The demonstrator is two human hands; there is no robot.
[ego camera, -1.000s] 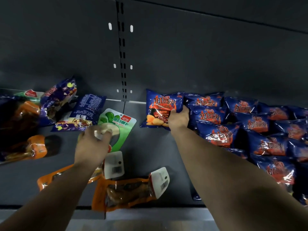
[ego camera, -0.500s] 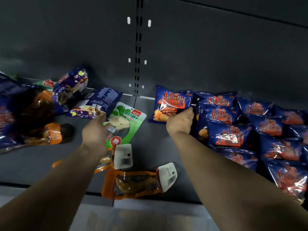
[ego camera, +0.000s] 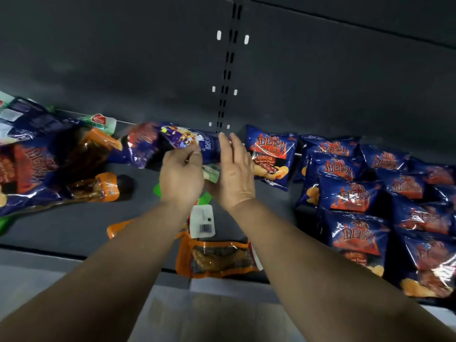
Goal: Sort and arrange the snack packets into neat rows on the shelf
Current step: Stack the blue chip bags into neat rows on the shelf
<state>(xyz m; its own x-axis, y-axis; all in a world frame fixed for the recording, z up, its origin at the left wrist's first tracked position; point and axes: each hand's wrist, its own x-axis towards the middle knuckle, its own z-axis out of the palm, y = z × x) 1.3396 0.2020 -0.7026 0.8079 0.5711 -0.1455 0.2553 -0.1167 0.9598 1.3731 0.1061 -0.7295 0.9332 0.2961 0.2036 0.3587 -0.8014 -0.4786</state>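
From the head view, we see our left hand [ego camera: 181,177] pinching the near edge of a purple snack packet [ego camera: 187,141] between thumb and fingertips; the packet lies at the back of the dark shelf [ego camera: 81,228], its long axis running left to right along the back wall, directly beyond that hand. Our right hand [ego camera: 234,174] stands just beside it on the right, fingers straight and loosely together, palm facing left, gripping nothing that we can make out. Between and under the two hands peeks a green packet [ego camera: 211,172], mostly hidden. To the right, the blue chip packets [ego camera: 350,193] already sit in overlapping rows, well apart from a jumbled heap [ego camera: 37,159] on the left. Orange vacuum packs [ego camera: 217,259] lie near the front edge. We judge the purple packet belongs with neither row yet, and the left hand, being on it, is placed to move it.
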